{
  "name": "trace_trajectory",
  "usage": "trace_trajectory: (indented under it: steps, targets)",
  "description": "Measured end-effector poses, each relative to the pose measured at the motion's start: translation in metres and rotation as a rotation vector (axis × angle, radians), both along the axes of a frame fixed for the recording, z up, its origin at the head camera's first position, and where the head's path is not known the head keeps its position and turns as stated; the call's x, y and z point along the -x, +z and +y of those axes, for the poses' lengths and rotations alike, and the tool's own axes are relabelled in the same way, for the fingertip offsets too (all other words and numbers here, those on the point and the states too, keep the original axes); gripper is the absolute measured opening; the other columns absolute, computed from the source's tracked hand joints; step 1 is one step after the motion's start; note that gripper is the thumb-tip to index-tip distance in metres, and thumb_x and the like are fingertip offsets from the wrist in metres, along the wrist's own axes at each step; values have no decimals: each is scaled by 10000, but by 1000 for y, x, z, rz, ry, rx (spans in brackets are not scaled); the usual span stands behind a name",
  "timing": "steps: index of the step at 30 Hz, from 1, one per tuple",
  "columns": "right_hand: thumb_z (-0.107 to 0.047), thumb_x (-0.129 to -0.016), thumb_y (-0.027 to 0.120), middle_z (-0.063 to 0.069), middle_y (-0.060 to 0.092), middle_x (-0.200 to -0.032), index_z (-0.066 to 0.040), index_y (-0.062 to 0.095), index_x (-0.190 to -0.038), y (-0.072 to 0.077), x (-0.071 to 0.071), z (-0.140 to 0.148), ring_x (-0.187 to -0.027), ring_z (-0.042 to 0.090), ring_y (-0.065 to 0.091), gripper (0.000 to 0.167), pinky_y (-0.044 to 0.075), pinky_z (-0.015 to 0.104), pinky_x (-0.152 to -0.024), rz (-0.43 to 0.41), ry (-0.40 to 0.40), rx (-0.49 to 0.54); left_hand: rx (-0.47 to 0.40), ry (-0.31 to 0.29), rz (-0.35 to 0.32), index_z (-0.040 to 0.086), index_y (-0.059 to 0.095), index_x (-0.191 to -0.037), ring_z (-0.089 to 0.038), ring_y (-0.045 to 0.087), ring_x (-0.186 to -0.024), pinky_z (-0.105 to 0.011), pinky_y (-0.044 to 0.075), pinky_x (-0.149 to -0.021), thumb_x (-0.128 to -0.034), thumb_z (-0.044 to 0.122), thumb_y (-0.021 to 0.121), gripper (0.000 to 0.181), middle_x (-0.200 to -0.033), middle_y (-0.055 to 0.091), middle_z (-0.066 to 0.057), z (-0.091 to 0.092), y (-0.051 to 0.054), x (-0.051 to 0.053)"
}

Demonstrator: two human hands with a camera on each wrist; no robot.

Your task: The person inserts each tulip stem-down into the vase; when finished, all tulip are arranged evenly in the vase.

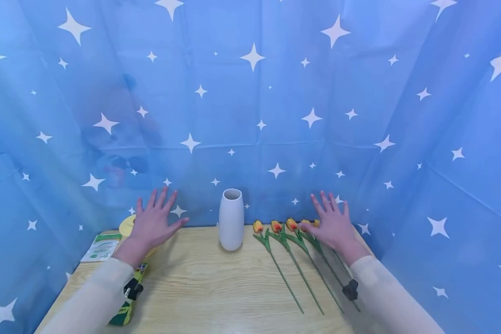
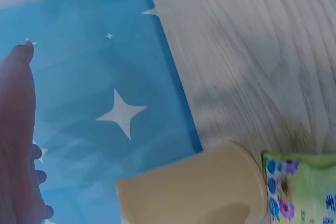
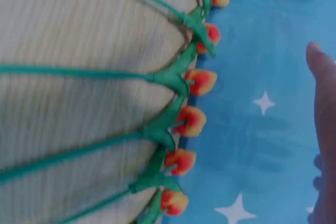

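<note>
My left hand (image 1: 154, 225) is held up over the left part of the table, fingers spread, holding nothing. Below and beside it stands a pale yellow container (image 2: 194, 187), partly hidden by the hand in the head view. My right hand (image 1: 334, 227) is also raised with fingers apart, above several artificial tulips (image 3: 202, 81) with orange-yellow heads and green stems. It covers part of some of them in the head view; whether it touches any, I cannot tell. Between the hands, a tall white vase (image 1: 231, 222) stands upright, with no flower showing at its mouth.
A green packet with printed flowers (image 2: 304, 187) lies by the yellow container, partly under my left forearm in the head view. A white and green packet (image 1: 102, 247) is at the table's left edge. Blue star-patterned curtain (image 1: 234, 116) surrounds the wooden table (image 1: 200, 287).
</note>
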State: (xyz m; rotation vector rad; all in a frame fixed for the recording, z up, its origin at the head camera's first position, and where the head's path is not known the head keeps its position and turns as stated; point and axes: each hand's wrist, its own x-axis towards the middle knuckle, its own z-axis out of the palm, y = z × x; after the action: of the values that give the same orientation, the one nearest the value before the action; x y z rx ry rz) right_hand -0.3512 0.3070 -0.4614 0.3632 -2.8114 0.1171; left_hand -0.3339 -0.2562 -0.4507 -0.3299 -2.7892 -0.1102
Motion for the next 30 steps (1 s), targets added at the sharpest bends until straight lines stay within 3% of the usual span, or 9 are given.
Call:
trace_trajectory:
  steps: [4,8,15,19,23,26,30]
  targets:
    - [-760,-986,655,245,210,-1804,-114,263,-1760,-9,-13,-6,-1662,492,142,1082,49,793,-1284,14,26,59,-45,-24,31,124,280,-1756,-504,183,-1650,-821,131,-1261,-1020,803,539,1034,-1815,184,-229,9,-4,3]
    - [-738,-988,683,257,308,-1763,-86,316,-1739,-16,-26,-17,-1621,512,247,1060,187,782,-1270,15,50,158,-169,-91,54,95,354,-1720,-497,286,-1605,-789,212,-1253,-1004,769,621,1019,-1759,310,-246,25,-3,7]
    - [-574,-992,802,252,494,-1629,-85,465,-1667,-29,-44,-49,-1489,521,449,899,393,763,-1177,-61,99,424,-433,-185,-3,113,403,-1693,-469,374,-1571,-724,298,-1263,-985,732,699,987,-1712,411,-200,62,5,13]
    - [-525,-1004,811,253,495,-1616,-110,473,-1667,-37,-53,-68,-1445,498,516,852,494,705,-1119,-166,98,541,-567,-239,-44,127,417,-1686,-432,404,-1563,-697,364,-1245,-974,701,741,970,-1705,427,-167,82,2,18]
    - [-407,-1024,822,228,599,-1483,-92,545,-1605,-49,-62,-83,-1198,380,663,717,607,540,-940,-234,97,624,-692,-251,-83,129,442,-1670,-404,441,-1539,-671,406,-1228,-956,701,766,971,-1670,467,-155,101,-2,18]
    - [-277,-1020,842,214,657,-1305,-61,607,-1532,-58,-66,-91,-926,246,649,604,573,415,-750,-256,98,662,-771,-252,-105,125,448,-1664,-388,470,-1517,-660,418,-1223,-950,691,781,971,-1636,500,-152,114,-4,18]
    - [-197,-1010,844,212,654,-1210,-23,641,-1485,-65,-74,-98,-818,186,602,545,536,371,-676,-296,84,677,-864,-267,-115,113,465,-1647,-367,505,-1488,-630,437,-1219,-947,653,811,950,-1603,528,-138,125,-11,17]
